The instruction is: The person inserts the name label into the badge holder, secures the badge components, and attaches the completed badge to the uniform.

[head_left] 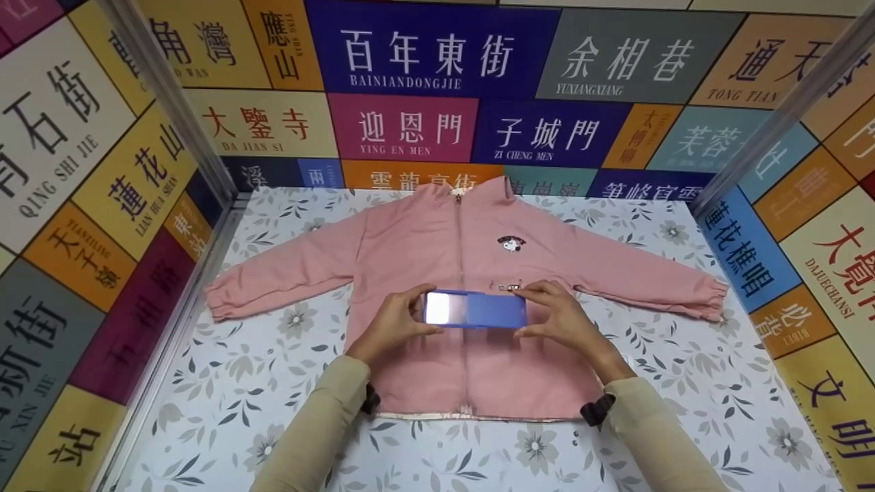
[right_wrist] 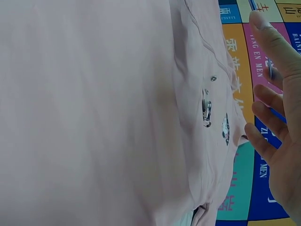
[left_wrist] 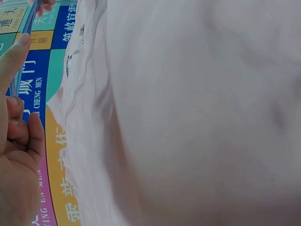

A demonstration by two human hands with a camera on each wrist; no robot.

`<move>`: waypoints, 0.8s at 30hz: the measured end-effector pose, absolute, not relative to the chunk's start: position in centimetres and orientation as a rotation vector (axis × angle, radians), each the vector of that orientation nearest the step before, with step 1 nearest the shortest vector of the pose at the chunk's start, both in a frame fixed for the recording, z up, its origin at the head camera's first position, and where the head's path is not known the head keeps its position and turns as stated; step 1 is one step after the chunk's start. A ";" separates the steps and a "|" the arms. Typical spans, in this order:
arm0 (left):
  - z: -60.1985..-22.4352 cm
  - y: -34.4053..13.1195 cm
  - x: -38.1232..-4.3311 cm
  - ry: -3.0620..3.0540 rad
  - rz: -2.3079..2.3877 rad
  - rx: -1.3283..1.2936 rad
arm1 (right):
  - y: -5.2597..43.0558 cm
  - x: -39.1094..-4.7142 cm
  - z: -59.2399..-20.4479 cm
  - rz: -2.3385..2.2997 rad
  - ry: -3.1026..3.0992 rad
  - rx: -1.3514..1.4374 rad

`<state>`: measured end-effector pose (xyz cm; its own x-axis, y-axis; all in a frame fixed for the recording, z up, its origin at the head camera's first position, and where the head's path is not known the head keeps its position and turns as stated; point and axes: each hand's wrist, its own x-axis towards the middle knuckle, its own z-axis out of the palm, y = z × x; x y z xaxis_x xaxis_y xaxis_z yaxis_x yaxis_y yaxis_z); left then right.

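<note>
A flat blue rectangular case (head_left: 497, 311) is held level above a pink zip-up jacket (head_left: 410, 253). The left part of the case is shiny and pale, the right part plain blue; what it contains I cannot tell. My left hand (head_left: 398, 321) pinches its left end between thumb and fingers. At the other end, my right hand (head_left: 564, 324) pinches the case by its edges. Edge-on, the case (left_wrist: 29, 23) looks thin and see-through in the left wrist view. Small metal pieces (right_wrist: 206, 108) lie on the jacket just beyond my right hand.
The jacket lies spread with both sleeves out, a cartoon patch (head_left: 511, 244) on its chest. Beneath it is a white floral-patterned tabletop (head_left: 273, 383). Colourful sign-covered panels (head_left: 437, 55) stand at the back and both sides, with metal posts (head_left: 184, 102) at the corners.
</note>
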<state>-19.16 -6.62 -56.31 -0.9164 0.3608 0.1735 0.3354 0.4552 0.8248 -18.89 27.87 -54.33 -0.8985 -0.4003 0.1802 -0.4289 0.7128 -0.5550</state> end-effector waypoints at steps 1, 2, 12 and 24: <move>-56.3 -6.6 -19.1 2.655 1.495 0.633 | 27.9 -18.9 -54.3 0.949 -2.866 0.690; -56.3 -6.7 -19.1 2.652 1.496 0.630 | 28.0 -18.9 -54.4 0.950 -2.868 0.689; -56.5 -7.4 -19.1 2.650 1.543 0.620 | 29.1 -18.9 -54.6 0.968 -2.808 0.701; -56.7 -8.3 -19.0 2.649 1.565 0.554 | 30.3 -18.9 -54.9 1.005 -2.827 0.658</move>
<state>-18.99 -8.35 -56.73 -0.9372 0.3078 0.1642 0.2925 0.4364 0.8509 -18.87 30.28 -54.92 -0.9058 -0.3711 0.2046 -0.4170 0.6943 -0.5866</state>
